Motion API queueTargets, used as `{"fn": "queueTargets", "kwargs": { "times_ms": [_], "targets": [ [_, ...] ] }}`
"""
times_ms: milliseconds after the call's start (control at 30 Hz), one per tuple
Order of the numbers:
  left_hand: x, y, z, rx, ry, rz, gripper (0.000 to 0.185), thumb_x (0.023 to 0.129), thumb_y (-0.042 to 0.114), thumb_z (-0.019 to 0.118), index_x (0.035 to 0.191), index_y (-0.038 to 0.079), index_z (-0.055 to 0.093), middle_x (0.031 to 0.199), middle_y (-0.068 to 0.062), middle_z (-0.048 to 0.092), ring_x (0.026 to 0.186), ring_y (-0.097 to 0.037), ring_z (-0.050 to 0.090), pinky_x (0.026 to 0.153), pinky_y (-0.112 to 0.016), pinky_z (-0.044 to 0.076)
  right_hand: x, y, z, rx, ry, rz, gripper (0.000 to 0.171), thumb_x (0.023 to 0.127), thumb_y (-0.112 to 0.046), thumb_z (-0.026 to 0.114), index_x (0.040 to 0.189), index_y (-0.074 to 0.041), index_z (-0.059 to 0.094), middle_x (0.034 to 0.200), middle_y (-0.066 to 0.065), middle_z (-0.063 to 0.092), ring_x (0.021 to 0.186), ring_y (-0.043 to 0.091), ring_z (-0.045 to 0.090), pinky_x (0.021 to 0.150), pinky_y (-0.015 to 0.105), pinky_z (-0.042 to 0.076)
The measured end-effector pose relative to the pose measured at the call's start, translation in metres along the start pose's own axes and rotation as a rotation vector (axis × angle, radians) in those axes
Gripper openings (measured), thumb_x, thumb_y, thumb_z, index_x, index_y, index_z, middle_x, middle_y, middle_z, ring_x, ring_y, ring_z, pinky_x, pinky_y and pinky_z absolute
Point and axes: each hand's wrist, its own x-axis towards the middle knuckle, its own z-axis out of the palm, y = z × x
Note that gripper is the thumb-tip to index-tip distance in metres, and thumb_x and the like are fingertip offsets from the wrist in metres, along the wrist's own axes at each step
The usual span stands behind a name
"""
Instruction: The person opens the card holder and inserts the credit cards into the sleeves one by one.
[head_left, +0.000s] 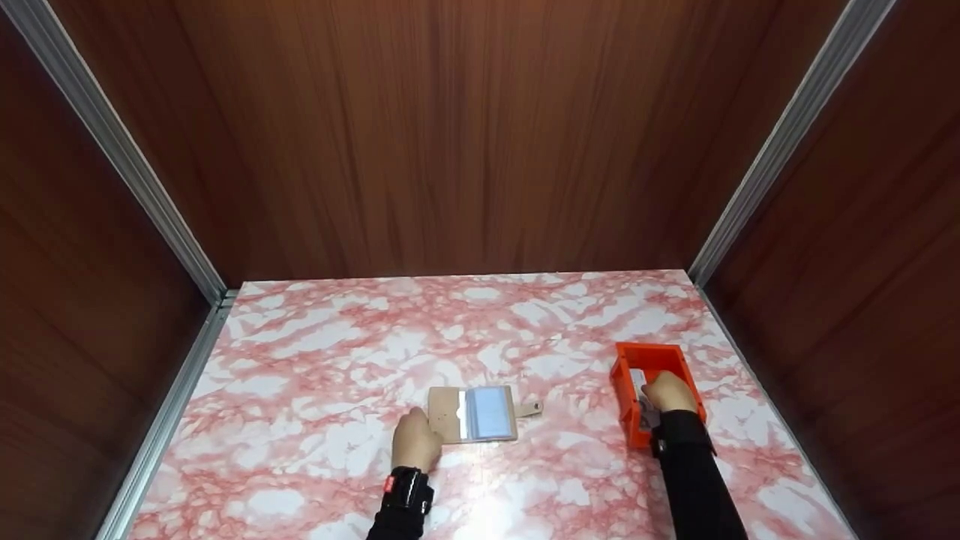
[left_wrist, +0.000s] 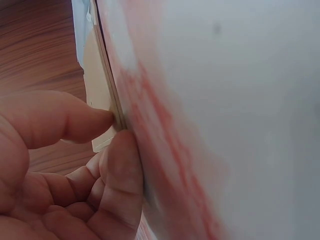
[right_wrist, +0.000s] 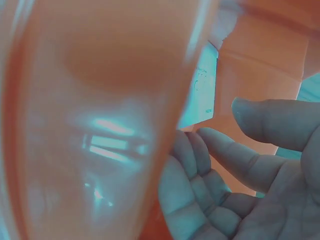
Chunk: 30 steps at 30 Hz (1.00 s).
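An open tan card holder with clear sleeves and a small snap tab lies on the pink marble tabletop. My left hand is at its near left corner. In the left wrist view, thumb and forefinger pinch the edge of the tan cover. My right hand reaches down into an orange box at the right. Inside the box its fingers are loosely curled, with nothing between them. A white card stands just beyond them against the far wall.
Dark wood panels enclose the tabletop at the back and on both sides. Aluminium rails run along its left and right edges. The orange box sits near the right rail.
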Motion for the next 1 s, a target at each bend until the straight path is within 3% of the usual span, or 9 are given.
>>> {"fn": "queueTargets", "kwargs": {
  "times_ms": [333, 633, 1000],
  "targets": [
    [-0.001, -0.001, 0.000, -0.002, 0.004, -0.001, 0.019, 0.068, -0.008, 0.062, 0.086, -0.005, 0.057, 0.078, -0.019, 0.059, 0.076, -0.040, 0.062, 0.074, -0.053, 0.050, 0.003, -0.006, 0.002, 0.030, -0.013, 0.024, 0.022, 0.091, -0.012, 0.057, 0.071, -0.006, 0.053, 0.068, 0.008, 0.048, 0.068, 0.028, 0.051, 0.065, 0.037, 0.041],
    [0.001, 0.000, 0.001, -0.005, -0.049, -0.057, 0.025, 0.069, -0.009, 0.063, 0.093, -0.008, 0.059, 0.085, -0.018, 0.061, 0.082, -0.038, 0.062, 0.081, -0.051, 0.050, 0.008, -0.002, 0.007, 0.028, 0.020, -0.014, 0.011, 0.085, -0.007, 0.058, 0.080, 0.003, 0.057, 0.079, 0.017, 0.058, 0.076, 0.033, 0.053, 0.077, 0.046, 0.045],
    [0.000, 0.000, 0.000, 0.014, -0.017, -0.015, 0.019, 0.069, -0.007, 0.063, 0.086, -0.005, 0.057, 0.079, -0.018, 0.058, 0.079, -0.039, 0.061, 0.078, -0.052, 0.049, 0.009, 0.001, 0.011, 0.057, 0.080, -0.050, 0.014, 0.081, -0.004, 0.058, 0.088, 0.008, 0.056, 0.084, 0.021, 0.059, 0.080, 0.037, 0.055, 0.080, 0.050, 0.046]
  ]
}}
